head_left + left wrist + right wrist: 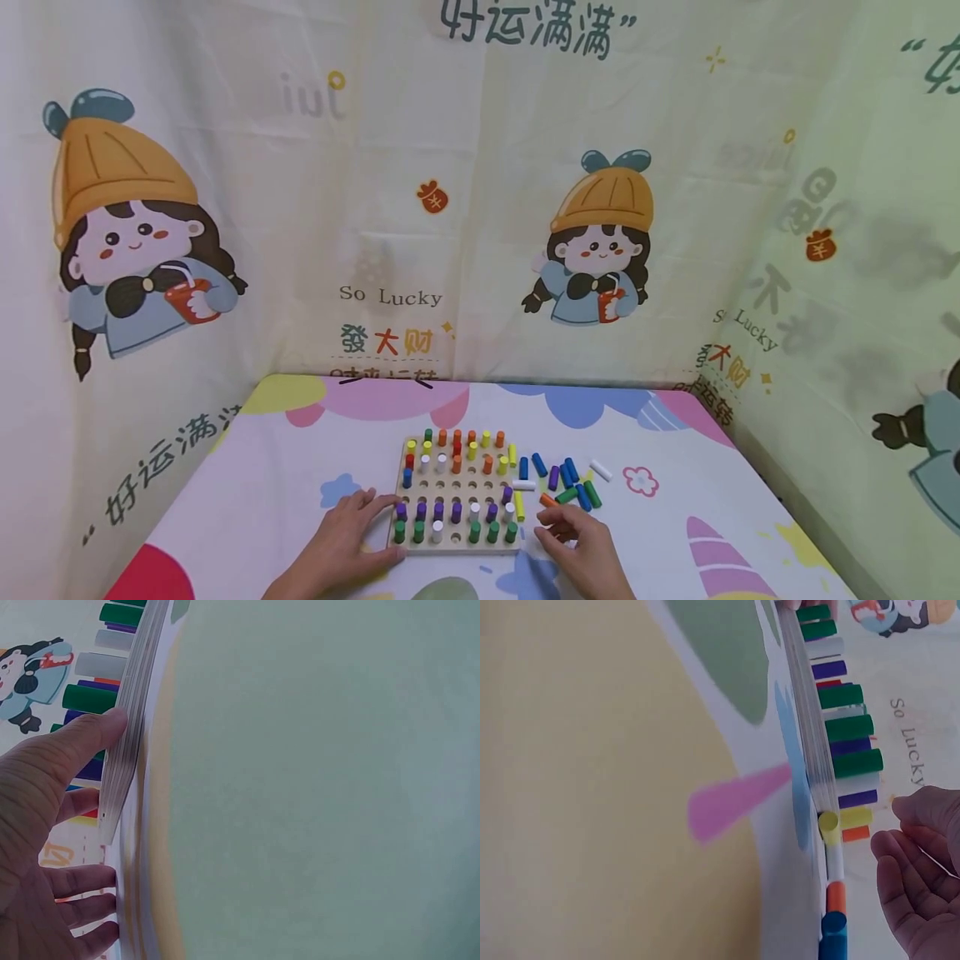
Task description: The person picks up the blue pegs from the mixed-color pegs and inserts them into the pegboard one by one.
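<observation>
A square wooden peg board (450,484) lies on the table with coloured pegs standing in its far and near rows; its middle holes are bare. My left hand (358,530) rests at the board's left edge, fingers straight, and the thumb (90,731) presses on the board's side (124,757). To the right of the board, my right hand (564,531) rests on the cloth with fingers loosely curled and nothing seen in them (919,877). Just beyond it lie loose pegs: an orange one (547,500), a green one (592,493), a blue one (538,464) and a white one (600,469).
A patterned cloth (675,517) covers the table. Printed cartoon curtains (390,208) close it in at the back, left and right. The right wrist view shows green pegs (851,727) along the board's near row and a yellow peg (829,821) lying beside it.
</observation>
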A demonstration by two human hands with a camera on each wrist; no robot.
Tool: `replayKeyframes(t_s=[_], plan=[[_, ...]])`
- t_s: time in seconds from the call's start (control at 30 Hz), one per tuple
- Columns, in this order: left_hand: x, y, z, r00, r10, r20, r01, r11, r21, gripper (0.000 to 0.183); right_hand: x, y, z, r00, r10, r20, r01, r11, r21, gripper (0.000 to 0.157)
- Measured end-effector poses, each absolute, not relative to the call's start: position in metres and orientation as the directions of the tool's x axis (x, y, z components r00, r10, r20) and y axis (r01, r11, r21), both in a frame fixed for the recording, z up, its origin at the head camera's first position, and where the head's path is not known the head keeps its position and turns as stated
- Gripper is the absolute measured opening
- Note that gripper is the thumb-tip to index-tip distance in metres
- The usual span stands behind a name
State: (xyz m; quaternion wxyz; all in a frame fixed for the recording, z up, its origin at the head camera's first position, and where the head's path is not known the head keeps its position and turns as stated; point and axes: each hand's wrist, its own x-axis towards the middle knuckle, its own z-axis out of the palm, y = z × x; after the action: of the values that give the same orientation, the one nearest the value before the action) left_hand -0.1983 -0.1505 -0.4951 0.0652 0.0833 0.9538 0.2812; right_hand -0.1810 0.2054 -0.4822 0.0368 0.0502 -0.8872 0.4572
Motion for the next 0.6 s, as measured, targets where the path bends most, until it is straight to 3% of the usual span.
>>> replayKeyframes(t_s=[0.6], plan=[[-0.198, -0.15, -0.497, -0.976, 0.21, -0.056, 0.148, 0.832, 0.534, 0.074, -0.173, 0.239, -0.486, -0.99, 0.077, 0.118, -0.035, 0.678, -0.734, 0.018]])
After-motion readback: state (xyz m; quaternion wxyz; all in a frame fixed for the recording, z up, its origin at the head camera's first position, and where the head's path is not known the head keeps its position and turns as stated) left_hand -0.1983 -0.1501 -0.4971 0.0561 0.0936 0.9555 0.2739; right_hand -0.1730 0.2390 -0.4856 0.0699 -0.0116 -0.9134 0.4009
